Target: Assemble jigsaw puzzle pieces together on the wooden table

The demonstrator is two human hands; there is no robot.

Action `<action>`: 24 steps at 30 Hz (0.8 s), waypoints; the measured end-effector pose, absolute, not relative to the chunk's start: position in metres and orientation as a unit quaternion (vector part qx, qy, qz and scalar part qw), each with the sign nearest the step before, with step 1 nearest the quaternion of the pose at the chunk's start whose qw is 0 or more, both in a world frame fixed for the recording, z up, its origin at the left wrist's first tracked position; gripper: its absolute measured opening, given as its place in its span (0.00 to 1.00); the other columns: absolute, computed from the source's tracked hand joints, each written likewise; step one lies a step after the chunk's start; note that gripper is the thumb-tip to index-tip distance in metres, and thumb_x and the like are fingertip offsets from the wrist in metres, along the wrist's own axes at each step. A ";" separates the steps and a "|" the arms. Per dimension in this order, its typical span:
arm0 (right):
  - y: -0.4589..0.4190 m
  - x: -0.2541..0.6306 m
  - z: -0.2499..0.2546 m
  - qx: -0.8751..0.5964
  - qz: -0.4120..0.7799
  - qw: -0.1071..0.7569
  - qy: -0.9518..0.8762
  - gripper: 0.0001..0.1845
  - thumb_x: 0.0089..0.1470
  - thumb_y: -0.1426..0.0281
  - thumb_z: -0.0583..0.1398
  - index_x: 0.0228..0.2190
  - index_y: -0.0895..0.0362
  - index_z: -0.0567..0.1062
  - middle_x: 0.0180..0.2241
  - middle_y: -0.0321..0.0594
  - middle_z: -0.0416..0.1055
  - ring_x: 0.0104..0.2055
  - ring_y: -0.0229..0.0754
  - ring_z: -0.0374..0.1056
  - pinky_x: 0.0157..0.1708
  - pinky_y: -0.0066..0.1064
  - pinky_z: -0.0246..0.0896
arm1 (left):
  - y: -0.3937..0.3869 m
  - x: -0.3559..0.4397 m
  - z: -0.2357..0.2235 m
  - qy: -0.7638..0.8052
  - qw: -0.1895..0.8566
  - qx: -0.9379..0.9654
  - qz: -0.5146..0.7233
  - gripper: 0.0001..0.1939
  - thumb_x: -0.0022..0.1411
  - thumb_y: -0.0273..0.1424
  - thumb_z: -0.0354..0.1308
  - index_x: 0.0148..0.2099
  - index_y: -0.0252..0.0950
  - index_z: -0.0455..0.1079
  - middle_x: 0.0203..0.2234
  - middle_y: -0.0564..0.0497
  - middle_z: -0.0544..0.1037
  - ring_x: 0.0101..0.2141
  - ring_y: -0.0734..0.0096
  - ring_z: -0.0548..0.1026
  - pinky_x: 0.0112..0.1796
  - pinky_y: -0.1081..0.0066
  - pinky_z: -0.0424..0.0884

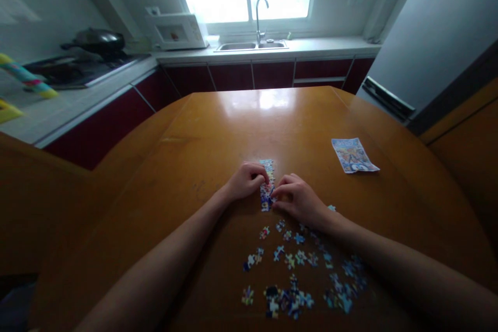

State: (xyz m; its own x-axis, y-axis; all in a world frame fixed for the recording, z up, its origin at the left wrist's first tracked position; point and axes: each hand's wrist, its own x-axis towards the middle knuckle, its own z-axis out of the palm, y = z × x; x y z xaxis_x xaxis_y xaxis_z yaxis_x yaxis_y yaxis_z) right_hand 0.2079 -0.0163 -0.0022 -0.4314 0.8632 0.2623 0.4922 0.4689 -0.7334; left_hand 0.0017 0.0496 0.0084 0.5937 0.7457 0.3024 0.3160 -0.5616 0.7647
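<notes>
A narrow strip of joined jigsaw puzzle pieces (265,202) lies lengthwise on the table in front of me. My left hand (248,180) rests against its left side, with curled fingers over the strip's middle. From the right, my right hand (299,199) pinches a small puzzle piece (273,197) at the strip's lower right edge. Fingertips partly cover that piece, so I cannot tell whether it is joined. Closer to me, many loose puzzle pieces (290,298) lie scattered, some under my right forearm.
The wooden table (187,166) has a creased printed picture sheet (354,155) on its right side. Beyond it are a counter with a sink (237,46), a white microwave (179,31) and a stove with a lidded pan (97,39). A fridge (436,36) stands at the right.
</notes>
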 end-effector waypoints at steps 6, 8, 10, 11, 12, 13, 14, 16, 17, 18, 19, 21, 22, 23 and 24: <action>-0.017 0.208 -0.004 -0.427 0.287 0.314 -0.798 0.09 0.47 0.73 0.72 0.33 0.52 0.82 0.36 0.38 0.74 0.42 0.44 0.66 0.44 0.37 0.63 | 0.050 0.002 0.006 0.322 0.337 0.826 0.316 0.14 0.50 0.22 0.49 0.25 0.32 0.77 0.19 0.51 0.74 0.23 0.75 0.67 0.27 0.75 0.61; -0.017 0.208 -0.004 -0.428 0.287 0.316 -0.797 0.10 0.46 0.73 0.73 0.33 0.52 0.82 0.36 0.37 0.74 0.42 0.44 0.66 0.44 0.37 0.63 | 0.050 0.002 0.006 0.322 0.339 0.826 0.316 0.14 0.50 0.22 0.50 0.25 0.32 0.77 0.19 0.51 0.74 0.23 0.75 0.68 0.27 0.75 0.61; -0.017 0.208 -0.005 -0.429 0.289 0.316 -0.795 0.11 0.46 0.73 0.73 0.34 0.51 0.82 0.36 0.37 0.74 0.42 0.45 0.66 0.44 0.37 0.63 | 0.050 0.002 0.006 0.320 0.340 0.826 0.315 0.14 0.50 0.21 0.49 0.25 0.32 0.77 0.19 0.51 0.74 0.23 0.75 0.68 0.27 0.75 0.61; -0.017 0.208 -0.005 -0.430 0.290 0.316 -0.795 0.11 0.46 0.73 0.73 0.34 0.51 0.82 0.36 0.38 0.74 0.43 0.45 0.66 0.44 0.38 0.63 | 0.050 0.002 0.006 0.320 0.340 0.826 0.315 0.14 0.50 0.21 0.49 0.25 0.32 0.77 0.19 0.51 0.74 0.23 0.75 0.68 0.27 0.75 0.61; -0.017 0.208 -0.005 -0.429 0.291 0.316 -0.794 0.11 0.46 0.73 0.73 0.34 0.51 0.82 0.36 0.38 0.75 0.43 0.45 0.66 0.44 0.38 0.63 | 0.050 0.002 0.006 0.320 0.340 0.827 0.314 0.14 0.50 0.22 0.49 0.25 0.32 0.77 0.19 0.51 0.74 0.23 0.75 0.68 0.27 0.75 0.61; -0.017 0.208 -0.005 -0.429 0.292 0.317 -0.794 0.11 0.46 0.73 0.73 0.34 0.51 0.82 0.36 0.38 0.75 0.43 0.45 0.66 0.44 0.38 0.63 | 0.050 0.002 0.006 0.321 0.340 0.826 0.314 0.14 0.50 0.22 0.49 0.25 0.32 0.77 0.19 0.51 0.74 0.23 0.75 0.68 0.27 0.75 0.61; -0.017 0.208 -0.005 -0.428 0.293 0.319 -0.794 0.11 0.46 0.73 0.73 0.34 0.51 0.82 0.36 0.38 0.75 0.43 0.45 0.66 0.44 0.38 0.63 | 0.050 0.002 0.006 0.322 0.340 0.826 0.314 0.14 0.50 0.22 0.49 0.25 0.32 0.77 0.20 0.51 0.74 0.23 0.75 0.68 0.27 0.75 0.61; -0.016 0.209 -0.006 -0.424 0.294 0.322 -0.794 0.11 0.46 0.73 0.72 0.34 0.51 0.81 0.36 0.38 0.75 0.43 0.45 0.66 0.44 0.38 0.63 | 0.050 0.002 0.006 0.323 0.341 0.826 0.313 0.14 0.50 0.22 0.50 0.25 0.32 0.77 0.20 0.51 0.74 0.23 0.75 0.68 0.27 0.75 0.61; -0.016 0.209 -0.006 -0.421 0.296 0.325 -0.793 0.11 0.46 0.73 0.72 0.34 0.51 0.81 0.37 0.38 0.75 0.43 0.45 0.67 0.45 0.38 0.63 | 0.050 0.002 0.006 0.322 0.341 0.826 0.312 0.14 0.50 0.22 0.50 0.26 0.32 0.77 0.20 0.51 0.74 0.23 0.75 0.68 0.27 0.75 0.61; -0.016 0.209 -0.006 -0.418 0.298 0.329 -0.793 0.10 0.47 0.74 0.72 0.33 0.51 0.81 0.37 0.38 0.75 0.43 0.45 0.67 0.45 0.38 0.63 | 0.050 0.002 0.006 0.321 0.341 0.827 0.312 0.14 0.50 0.22 0.50 0.26 0.32 0.77 0.20 0.51 0.74 0.23 0.75 0.68 0.27 0.75 0.61; -0.016 0.210 -0.006 -0.416 0.300 0.333 -0.791 0.10 0.47 0.75 0.71 0.33 0.52 0.81 0.37 0.38 0.75 0.43 0.45 0.67 0.45 0.38 0.63 | 0.050 0.002 0.006 0.319 0.341 0.827 0.312 0.14 0.50 0.22 0.50 0.26 0.32 0.77 0.20 0.51 0.74 0.23 0.75 0.68 0.27 0.75 0.61; -0.017 0.210 -0.005 -0.413 0.301 0.341 -0.789 0.09 0.48 0.77 0.70 0.33 0.52 0.81 0.36 0.38 0.74 0.43 0.44 0.67 0.44 0.37 0.63 | 0.050 0.002 0.007 0.314 0.343 0.827 0.316 0.14 0.50 0.22 0.50 0.25 0.32 0.77 0.19 0.51 0.74 0.23 0.75 0.68 0.27 0.75 0.61; -0.017 0.210 -0.005 -0.411 0.299 0.346 -0.788 0.09 0.49 0.78 0.68 0.32 0.53 0.81 0.35 0.38 0.74 0.42 0.44 0.67 0.44 0.37 0.63 | 0.050 0.002 0.007 0.313 0.344 0.826 0.318 0.14 0.50 0.21 0.50 0.25 0.32 0.77 0.19 0.51 0.74 0.23 0.75 0.68 0.27 0.76 0.61; -0.017 0.210 -0.004 -0.411 0.295 0.352 -0.788 0.09 0.50 0.79 0.67 0.32 0.53 0.81 0.35 0.39 0.74 0.41 0.44 0.67 0.43 0.37 0.63 | 0.050 0.002 0.008 0.313 0.346 0.825 0.319 0.14 0.50 0.21 0.50 0.25 0.32 0.77 0.19 0.51 0.74 0.23 0.75 0.68 0.27 0.76 0.61; -0.017 0.210 -0.004 -0.411 0.291 0.358 -0.786 0.09 0.51 0.79 0.66 0.32 0.54 0.81 0.34 0.39 0.74 0.41 0.44 0.66 0.42 0.37 0.63 | 0.049 0.002 0.008 0.313 0.347 0.825 0.319 0.14 0.50 0.21 0.50 0.26 0.32 0.77 0.19 0.52 0.74 0.23 0.76 0.69 0.27 0.76 0.61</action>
